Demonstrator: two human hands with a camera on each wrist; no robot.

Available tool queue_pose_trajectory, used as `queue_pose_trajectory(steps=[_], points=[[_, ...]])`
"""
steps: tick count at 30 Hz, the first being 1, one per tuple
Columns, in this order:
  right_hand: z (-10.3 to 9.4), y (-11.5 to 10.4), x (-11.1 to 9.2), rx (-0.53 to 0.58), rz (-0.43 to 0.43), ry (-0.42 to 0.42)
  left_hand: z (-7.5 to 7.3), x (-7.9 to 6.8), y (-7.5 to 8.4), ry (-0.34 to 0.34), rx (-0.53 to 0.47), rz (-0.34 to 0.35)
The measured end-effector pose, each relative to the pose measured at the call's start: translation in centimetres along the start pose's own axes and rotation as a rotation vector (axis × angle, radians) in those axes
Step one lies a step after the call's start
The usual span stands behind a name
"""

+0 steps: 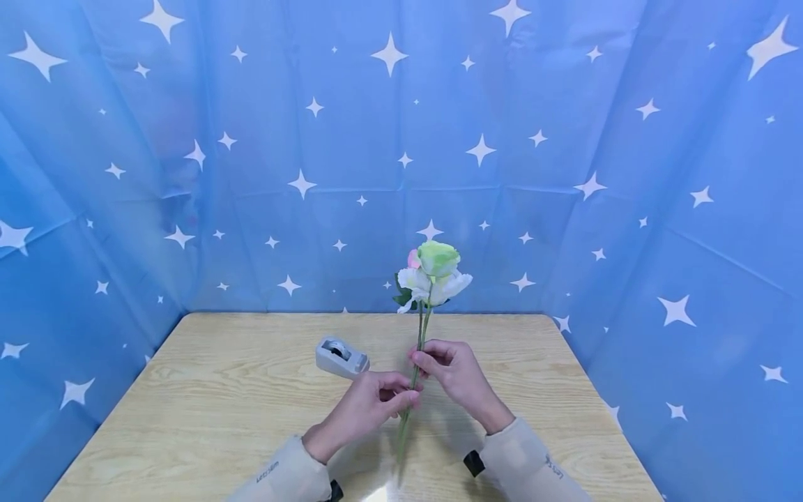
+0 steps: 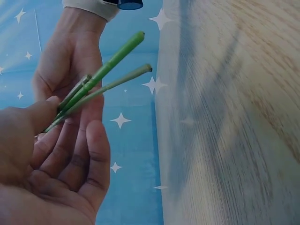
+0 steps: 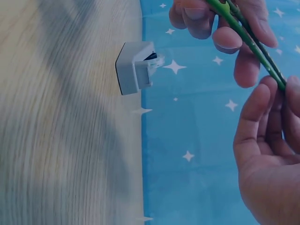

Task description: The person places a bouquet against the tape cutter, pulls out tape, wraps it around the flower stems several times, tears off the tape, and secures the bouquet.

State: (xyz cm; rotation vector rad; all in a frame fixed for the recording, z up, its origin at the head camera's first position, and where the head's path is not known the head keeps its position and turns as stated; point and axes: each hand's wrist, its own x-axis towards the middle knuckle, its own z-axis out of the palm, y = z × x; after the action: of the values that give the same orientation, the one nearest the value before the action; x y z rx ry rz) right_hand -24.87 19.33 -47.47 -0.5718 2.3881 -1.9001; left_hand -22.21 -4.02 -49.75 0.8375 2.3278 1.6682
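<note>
Artificial flowers are held upright in a small bunch: a pale green bloom on top, a white-petalled flower just below, and a bit of a pink bloom behind. My right hand pinches the green stems midway with thumb and fingers. Lower down, my left hand pinches the same stems between thumb and fingertips. In the left wrist view, several cut stem ends stick out past the left thumb. The right wrist view shows the stems running between both hands.
A grey tape dispenser stands on the wooden table, left of the stems and just beyond my left hand. A blue curtain with white stars hangs behind the table and along both sides.
</note>
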Motion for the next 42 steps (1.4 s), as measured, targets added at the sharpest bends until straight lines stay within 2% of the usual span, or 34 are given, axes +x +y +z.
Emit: queue_pose_trajectory(steps=[5, 18, 27, 35, 42], points=[[-0.2, 0.4, 0.1, -0.025, 0.058, 0.039, -0.2, -0.2, -0.2, -0.032, -0.007, -0.011], [-2.1, 1.5, -0.4, -0.169, 0.206, 0.143, -0.6, -0.8, -0.7, -0.068, 0.093, -0.05], [-4.4, 2.2, -0.6, -0.333, 0.308, 0.196, -1.8, -1.2, -1.3, -0.018, 0.202, 0.008], [-6.6, 2.9, -1.2, -0.439, 0.361, 0.146, -3.3, -1.6, -1.8, 0.03, 0.262, -0.014], [-8.2, 3.3, -1.6, -0.486, 0.402, 0.138, -5.3, -1.9, -2.3, 0.1, 0.368, -0.051]])
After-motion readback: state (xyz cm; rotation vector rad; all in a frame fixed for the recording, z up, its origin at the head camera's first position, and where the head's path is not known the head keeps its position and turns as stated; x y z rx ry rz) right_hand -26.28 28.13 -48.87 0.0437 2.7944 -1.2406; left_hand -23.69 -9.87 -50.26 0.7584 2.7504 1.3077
